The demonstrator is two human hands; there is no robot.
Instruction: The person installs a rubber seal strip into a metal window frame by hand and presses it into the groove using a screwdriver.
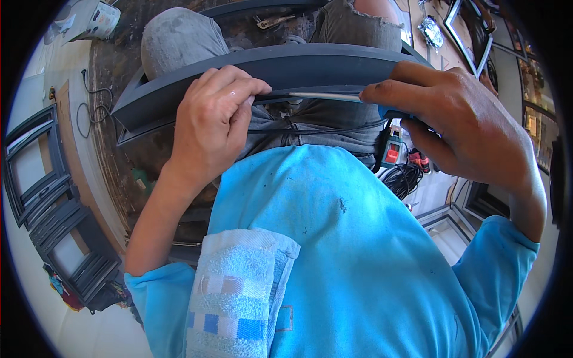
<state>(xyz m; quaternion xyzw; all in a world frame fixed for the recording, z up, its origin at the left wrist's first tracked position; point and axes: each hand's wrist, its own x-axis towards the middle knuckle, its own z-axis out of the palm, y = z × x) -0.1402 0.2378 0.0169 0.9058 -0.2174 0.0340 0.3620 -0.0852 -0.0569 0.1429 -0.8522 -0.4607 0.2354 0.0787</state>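
Observation:
A dark grey window-type frame lies across my lap, its near bar between my hands. My right hand is closed around the blue handle of a screwdriver, whose thin metal shaft points left along the bar's inner edge. My left hand is closed near the shaft's tip. Its thumb and forefinger pinch a thin black strip, which looks like a rubber seal. A loose length of black strip hangs in a curve below the bar. My left fingers partly hide the pinched part.
A power tool with a red switch and a coiled black cable lie at my right. Several dark frames lean at the far left, near a loose cord. A white bucket stands at the upper left.

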